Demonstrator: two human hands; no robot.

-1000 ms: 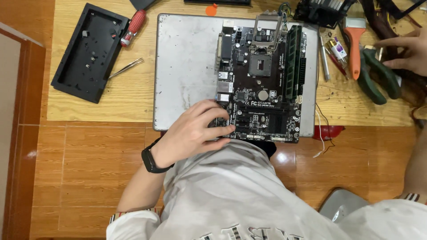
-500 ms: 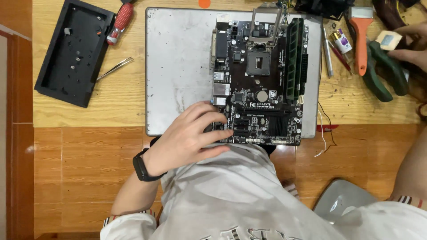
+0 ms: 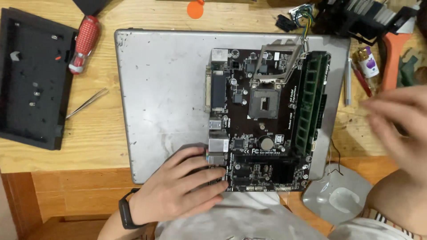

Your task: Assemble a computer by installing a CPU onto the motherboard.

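A matt black circuit board (image 3: pixel 267 120) is lying on a scuffed, dull grey metal panel (image 3: pixel 164 98), which is resting on a pale, grainy wooden table (image 3: pixel 102 142).

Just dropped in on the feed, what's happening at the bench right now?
A person is working on a black motherboard that lies on a grey metal plate on a wooden table. The left hand rests on the board's near-left corner, by the port block. The right hand is blurred in the air to the right of the board, and I cannot tell whether it holds anything. The CPU socket's frame is flipped up. A red-handled screwdriver, tweezers and a black tray lie on the left.
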